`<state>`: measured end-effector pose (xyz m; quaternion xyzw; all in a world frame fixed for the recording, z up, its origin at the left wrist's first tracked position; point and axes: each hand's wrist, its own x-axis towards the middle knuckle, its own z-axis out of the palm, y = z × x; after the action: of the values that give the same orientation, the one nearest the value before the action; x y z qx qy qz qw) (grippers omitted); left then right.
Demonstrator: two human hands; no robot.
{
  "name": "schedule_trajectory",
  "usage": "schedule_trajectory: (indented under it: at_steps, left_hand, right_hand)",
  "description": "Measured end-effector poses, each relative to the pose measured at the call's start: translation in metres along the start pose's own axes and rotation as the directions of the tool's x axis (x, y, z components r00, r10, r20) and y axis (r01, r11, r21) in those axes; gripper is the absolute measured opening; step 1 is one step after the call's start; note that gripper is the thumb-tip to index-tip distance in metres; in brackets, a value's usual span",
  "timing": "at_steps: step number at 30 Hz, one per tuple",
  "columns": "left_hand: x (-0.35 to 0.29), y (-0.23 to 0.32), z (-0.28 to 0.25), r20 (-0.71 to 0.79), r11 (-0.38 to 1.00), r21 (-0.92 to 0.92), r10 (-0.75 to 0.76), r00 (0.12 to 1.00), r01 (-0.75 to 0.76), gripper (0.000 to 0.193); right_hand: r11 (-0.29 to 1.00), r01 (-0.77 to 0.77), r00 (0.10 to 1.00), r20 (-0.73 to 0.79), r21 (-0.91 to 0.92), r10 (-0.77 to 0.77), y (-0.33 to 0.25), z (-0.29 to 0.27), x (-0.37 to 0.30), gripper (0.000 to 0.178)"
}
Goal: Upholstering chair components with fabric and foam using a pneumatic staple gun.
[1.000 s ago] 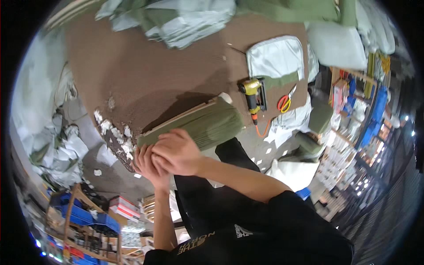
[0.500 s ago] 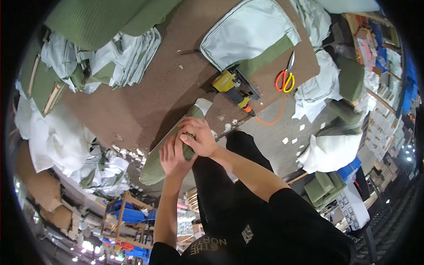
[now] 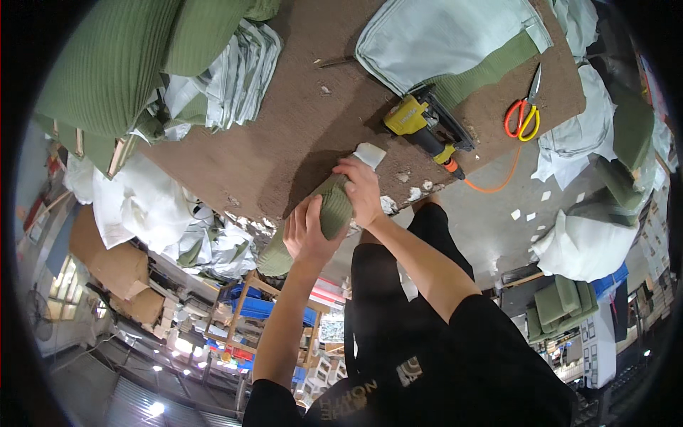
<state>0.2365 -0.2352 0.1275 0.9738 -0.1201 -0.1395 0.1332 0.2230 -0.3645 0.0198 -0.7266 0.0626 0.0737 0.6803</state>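
Note:
A long padded piece in green ribbed fabric (image 3: 336, 208) lies slantwise across the near edge of the brown-covered table (image 3: 284, 153), with a white flap (image 3: 371, 154) at its far end. My left hand (image 3: 309, 231) grips its left side, fingers curled over the top. My right hand (image 3: 361, 191) holds the other side closer to the white flap, fingertips pressing on the fabric. The underside of the piece is hidden. To the right of my hands lies a yellow and black pneumatic staple gun (image 3: 425, 129).
An orange air hose (image 3: 501, 183) runs off the table edge from the staple gun. Scissors (image 3: 523, 119) with red and yellow handles lie at the right. A white-backed cover (image 3: 441, 43) and stacked covers (image 3: 238, 75) lie farther back. White bundles (image 3: 585, 245) are on the right.
My hands, together on the padded piece before, are now apart, the right one nearer the white flap. The view has shifted, so the table things appear farther right.

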Motion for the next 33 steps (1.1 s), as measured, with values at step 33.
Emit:
schedule_trajectory:
  at_steps: [33]
  left_hand:
    - [-0.107,0.037,0.044,0.161,0.801,-0.212,0.594,0.788,-0.560,0.078]
  right_hand:
    - [0.370,-0.594,-0.247,-0.599,0.715,0.761,0.132,0.009,-0.183,0.047]
